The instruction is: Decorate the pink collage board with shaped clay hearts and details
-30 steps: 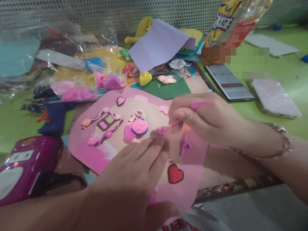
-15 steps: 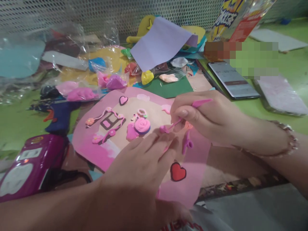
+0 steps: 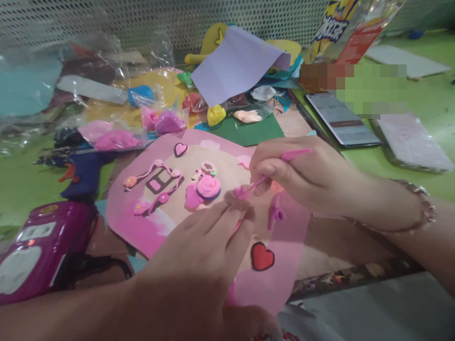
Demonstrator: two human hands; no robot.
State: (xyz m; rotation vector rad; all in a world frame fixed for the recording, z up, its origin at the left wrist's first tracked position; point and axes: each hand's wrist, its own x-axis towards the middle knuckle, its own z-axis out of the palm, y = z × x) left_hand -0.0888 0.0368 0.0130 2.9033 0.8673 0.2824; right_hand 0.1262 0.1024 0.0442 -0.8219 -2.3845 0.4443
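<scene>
A pink paper craft sheet point(image 3: 142, 227) lies in front of me, carrying clay shapes: a pink rose swirl point(image 3: 208, 186), a small house outline point(image 3: 156, 182) and a red heart point(image 3: 262, 257). My right hand point(image 3: 302, 175) pinches a thin pink modelling tool point(image 3: 284, 158), its tip at a small pink clay piece point(image 3: 241, 192). My left hand point(image 3: 202, 251) lies on the sheet with fingers stretched out together, fingertips beside that clay piece.
Bags of coloured clay point(image 3: 117, 139) and a lilac paper point(image 3: 238, 64) crowd the back. A blue glue gun point(image 3: 83, 175) and a magenta device point(image 3: 35, 246) sit at left. A phone point(image 3: 341, 121) and a snack bag point(image 3: 341, 33) are at right on the green table.
Both hands stay almost in place. My left fingertips shifted slightly along the sheet near the clay piece; the tool tip remains at it.
</scene>
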